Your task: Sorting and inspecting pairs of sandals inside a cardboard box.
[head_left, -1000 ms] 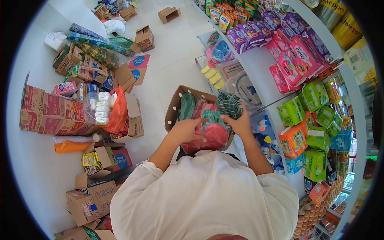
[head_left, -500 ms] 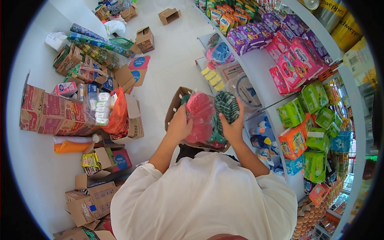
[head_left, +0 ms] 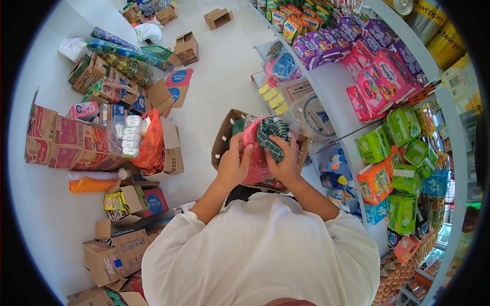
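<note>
Both my hands hold a clear plastic bag of coloured cloths (head_left: 265,137), pink, red and green-checked, above an open brown cardboard box (head_left: 223,138) on the floor. My left hand (head_left: 234,164) grips the bag's left side. My right hand (head_left: 285,162) clasps its right side, fingers over the checked cloth. The lower part of the bag is hidden behind my hands.
White shelves (head_left: 332,86) on the right carry pink, purple and green packs, sponges and bottles. To the left lie several cardboard boxes (head_left: 66,143), an orange bag (head_left: 152,143), rolls and opened cartons (head_left: 115,250). More small boxes (head_left: 217,18) sit farther along the white floor.
The bag of cloths has come up out of the box and been lifted closer to me. My hands shifted around it, the right one now over the checked cloth.
</note>
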Demonstrator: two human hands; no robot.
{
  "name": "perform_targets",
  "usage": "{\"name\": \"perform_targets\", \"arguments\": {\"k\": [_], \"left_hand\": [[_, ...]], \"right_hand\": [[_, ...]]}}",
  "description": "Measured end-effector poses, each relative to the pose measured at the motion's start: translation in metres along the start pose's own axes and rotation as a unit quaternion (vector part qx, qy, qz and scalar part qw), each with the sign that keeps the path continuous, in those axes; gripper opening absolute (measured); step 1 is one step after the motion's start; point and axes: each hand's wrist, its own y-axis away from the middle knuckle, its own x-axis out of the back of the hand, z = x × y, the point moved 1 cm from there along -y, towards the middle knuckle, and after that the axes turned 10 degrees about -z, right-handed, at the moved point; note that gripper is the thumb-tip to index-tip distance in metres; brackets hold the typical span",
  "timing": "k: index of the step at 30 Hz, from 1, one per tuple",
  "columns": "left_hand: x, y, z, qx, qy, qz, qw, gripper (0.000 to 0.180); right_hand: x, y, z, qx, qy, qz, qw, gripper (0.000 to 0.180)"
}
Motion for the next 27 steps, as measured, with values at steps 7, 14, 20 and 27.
{"name": "perform_targets", "arguments": {"k": [7,14,20,27], "left_hand": [[0.031,0.004,0.006,-0.061,-0.007,0.07,0.996,0.039],[0.049,-0.002,0.017,-0.002,-0.26,0.005,0.966,0.038],[0.038,-0.003,0.006,-0.088,-0.307,-0.046,0.947,0.035],[0.044,0.006,-0.005,-0.13,-0.235,0.003,0.963,0.032]], "right_hand": [[-0.006,0.02,0.098,-0.177,0.052,0.059,0.981,0.042],[0.009,0.023,0.101,-0.209,-0.015,0.065,0.976,0.055],[0.039,-0.034,-0.01,-0.049,-0.138,0.012,0.989,0.06],[0.031,-0.033,0.025,-0.123,-0.194,-0.027,0.973,0.047]]}}
